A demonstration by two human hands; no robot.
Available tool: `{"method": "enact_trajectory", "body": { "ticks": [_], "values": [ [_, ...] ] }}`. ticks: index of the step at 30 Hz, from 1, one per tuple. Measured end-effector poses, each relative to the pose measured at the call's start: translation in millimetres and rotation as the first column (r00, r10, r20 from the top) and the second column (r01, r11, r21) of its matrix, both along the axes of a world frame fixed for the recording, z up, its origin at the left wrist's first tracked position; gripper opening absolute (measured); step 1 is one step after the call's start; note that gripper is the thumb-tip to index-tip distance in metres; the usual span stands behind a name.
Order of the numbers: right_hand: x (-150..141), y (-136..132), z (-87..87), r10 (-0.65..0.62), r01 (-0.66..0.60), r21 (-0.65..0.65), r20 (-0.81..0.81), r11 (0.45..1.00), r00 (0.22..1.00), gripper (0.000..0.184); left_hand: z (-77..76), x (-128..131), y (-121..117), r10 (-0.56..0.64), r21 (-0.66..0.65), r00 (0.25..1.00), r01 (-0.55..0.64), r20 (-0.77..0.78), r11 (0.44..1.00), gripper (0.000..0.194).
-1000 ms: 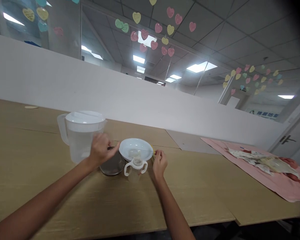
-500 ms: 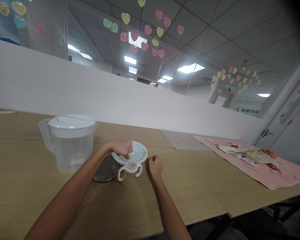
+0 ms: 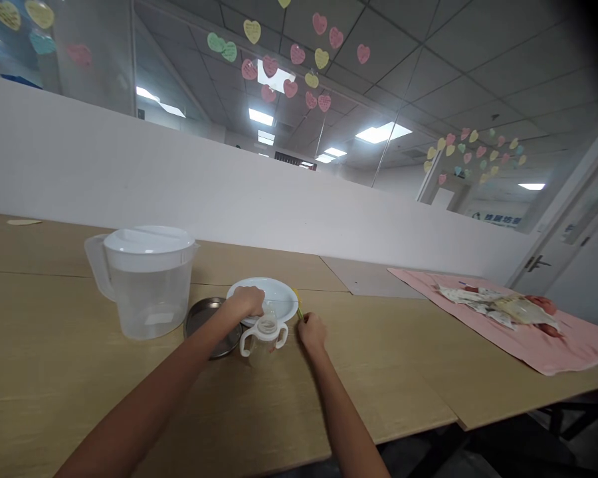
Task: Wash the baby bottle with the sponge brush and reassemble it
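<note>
A clear baby bottle (image 3: 264, 352) with white side handles and an open mouth stands upright on the table. Behind it is a white dish (image 3: 285, 293). My left hand (image 3: 248, 302) is closed at the dish's near left side, and whatever its fingers hold is hidden. A clear, pale piece (image 3: 270, 307) shows between that hand and the bottle mouth; whether they touch I cannot tell. Right of the bottle, my right hand (image 3: 312, 330) is closed on a thin yellow-green stick (image 3: 299, 312), which leans at the dish's right rim. Under my left forearm lies a round metal pan (image 3: 199, 315), partly covered.
A large lidded jug (image 3: 152, 292) holding clear liquid stands at the left. A pink mat (image 3: 543, 355) with a doll in light clothing (image 3: 508, 312) lies at the right. A white wall (image 3: 229, 192) bounds the back of the table, whose front edge (image 3: 389, 441) is near me.
My left hand has lowered toward the dish, its wrist now lower. The yellow-green stick shows more clearly in my right hand. The whole view has shifted slightly.
</note>
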State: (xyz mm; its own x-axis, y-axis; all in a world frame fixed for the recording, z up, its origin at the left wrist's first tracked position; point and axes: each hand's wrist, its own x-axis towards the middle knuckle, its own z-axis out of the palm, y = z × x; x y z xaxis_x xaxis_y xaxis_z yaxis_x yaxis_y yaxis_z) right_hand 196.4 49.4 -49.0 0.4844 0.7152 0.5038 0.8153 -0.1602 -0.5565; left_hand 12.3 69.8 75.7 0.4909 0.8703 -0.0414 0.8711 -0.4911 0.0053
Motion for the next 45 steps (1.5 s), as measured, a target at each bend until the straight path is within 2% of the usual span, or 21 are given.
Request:
{"method": "enact_trajectory", "body": {
  "ticks": [4, 9, 12, 17, 21, 23, 26, 30, 35, 38, 41, 43, 45],
  "values": [
    [0.7, 1.0, 2.1, -0.032, 0.035, 0.083, -0.033, 0.996, 0.999, 0.012, -11.0, 2.6, 7.1, -0.005, 0.023, 1.0, 0.005, 0.015, 1.0, 0.033],
    [0.1, -0.2, 9.0, -0.071, 0.084, 0.149, -0.091, 0.985, 0.993, 0.016, -14.3, 0.7, 12.2, -0.024, 0.018, 0.998, 0.022, 0.062, 1.0, 0.029],
    [-1.8, -2.5, 13.6, -0.074, 0.095, 0.188, -0.115, 0.978, 0.991, 0.019, -11.5, -1.6, 16.4, -0.048, 0.038, 0.99, 0.044, 0.133, 0.998, 0.028],
    [-6.8, -8.9, 23.4, -0.024, 0.076, 0.334, -0.156, 0.939, 0.987, 0.024, -2.7, -5.7, 21.7, -0.077, 0.114, 0.957, 0.046, 0.279, 0.992, 0.029],
    [-12.7, -15.8, 31.3, 0.043, 0.008, 0.386, -0.123, 0.922, 0.992, 0.026, 5.9, -7.4, 20.1, -0.075, 0.179, 0.916, 0.004, 0.394, 0.984, 0.028],
    [-16.6, -19.4, 33.4, 0.102, -0.067, 0.428, -0.058, 0.901, 0.993, 0.026, 10.6, -7.3, 17.2, -0.089, 0.217, 0.868, -0.023, 0.489, 0.976, 0.027],
    [-22.6, -23.7, 34.1, 0.169, -0.176, 0.431, 0.055, 0.885, 0.984, 0.025, 17.9, -6.0, 11.1, -0.155, 0.283, 0.742, -0.049, 0.652, 0.958, 0.023],
    [-26.7, -26.9, 33.8, 0.186, -0.24, 0.422, 0.165, 0.874, 0.969, 0.025, 25.7, -3.4, 2.9, -0.226, 0.353, 0.61, -0.095, 0.759, 0.931, 0.021],
    [-25.7, -29.1, 34.3, 0.159, -0.269, 0.406, 0.286, 0.873, 0.945, 0.024, 29.4, -4.0, -0.2, -0.253, 0.35, 0.452, -0.147, 0.856, 0.925, 0.02],
    [-25.0, -28.9, 33.1, 0.185, -0.345, 0.363, 0.409, 0.866, 0.894, 0.023, 29.1, -6.7, 2.0, -0.225, 0.314, 0.396, -0.177, 0.89, 0.933, 0.027],
    [-24.0, -27.3, 32.1, 0.17, -0.325, 0.378, 0.389, 0.867, 0.906, 0.023, 28.0, -9.9, 4.3, -0.207, 0.29, 0.388, -0.168, 0.898, 0.942, 0.045],
    [-22.5, -26.2, 32.4, 0.122, -0.23, 0.433, 0.263, 0.872, 0.957, 0.025, 27.5, -11.5, 4.3, -0.232, 0.324, 0.434, -0.15, 0.871, 0.934, 0.052],
    [-20.9, -25.6, 33.2, 0.082, -0.133, 0.481, 0.125, 0.867, 0.989, 0.027, 27.5, -11.9, 2.6, -0.262, 0.368, 0.507, -0.119, 0.821, 0.922, 0.05]
  ]
}}
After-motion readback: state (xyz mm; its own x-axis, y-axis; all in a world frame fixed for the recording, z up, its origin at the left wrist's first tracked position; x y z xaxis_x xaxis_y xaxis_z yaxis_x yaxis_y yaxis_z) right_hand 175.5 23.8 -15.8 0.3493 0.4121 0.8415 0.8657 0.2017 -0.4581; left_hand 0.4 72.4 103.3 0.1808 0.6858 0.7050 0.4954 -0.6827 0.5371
